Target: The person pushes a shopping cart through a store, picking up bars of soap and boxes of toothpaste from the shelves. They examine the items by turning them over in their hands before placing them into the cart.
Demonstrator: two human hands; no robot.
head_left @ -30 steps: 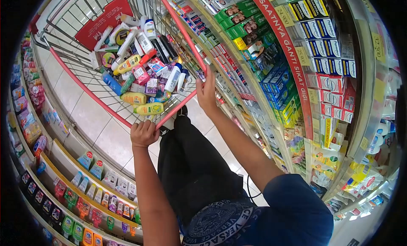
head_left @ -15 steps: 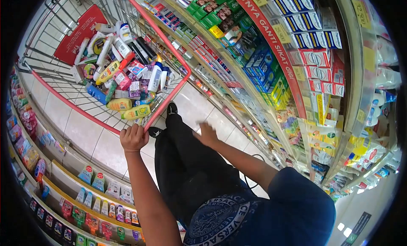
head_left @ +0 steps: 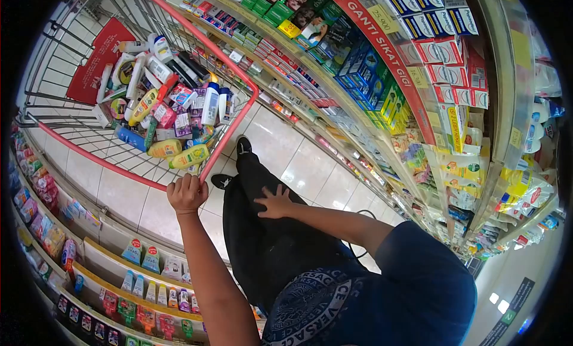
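My left hand [head_left: 187,194] is wrapped around the red rim of a shopping cart [head_left: 128,178], at its near corner. Bottles, tubes and packets fill part of the wire basket, among them a yellow bottle [head_left: 189,157], a white bottle with a blue cap [head_left: 210,104] and a blue package [head_left: 130,138]. Over my black trousers [head_left: 253,244] hovers my right hand [head_left: 276,203], fingers spread, holding nothing. A red panel [head_left: 95,65] hangs at the cart's far end.
Shelves of boxed toothpaste [head_left: 433,53] and green boxes [head_left: 283,12] rise on the right behind a red shelf strip [head_left: 388,53]. Lower shelves with tubes [head_left: 150,291] and packets line the left. Pale floor tiles [head_left: 292,161] run between them.
My right hand has swung left and down, now in front of my thigh. The cart and shelves have shifted slightly in view, and my feet have moved. My left hand keeps its hold.
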